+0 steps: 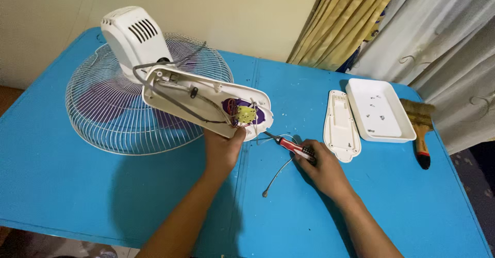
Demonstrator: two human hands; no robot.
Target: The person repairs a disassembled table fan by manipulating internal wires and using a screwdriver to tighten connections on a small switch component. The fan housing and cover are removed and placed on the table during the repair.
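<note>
The opened white fan base (206, 100) is gripped at its lower edge by the left hand (223, 149) — a red-handled screwdriver (294, 148) is clasped in the right hand (324, 171), tip at the base's rim.

I am in a room of a home, not a proper workshop. My surface (361, 211) is a bright blue folding table pushed against a plain cream wall (232, 10). Yellow curtains (345, 20) and pale grey drapes (443, 46) hang beside it. A household fan (134, 98) lies opened on the surface, near a white tray (379, 111) and a brush (420, 129).
</note>
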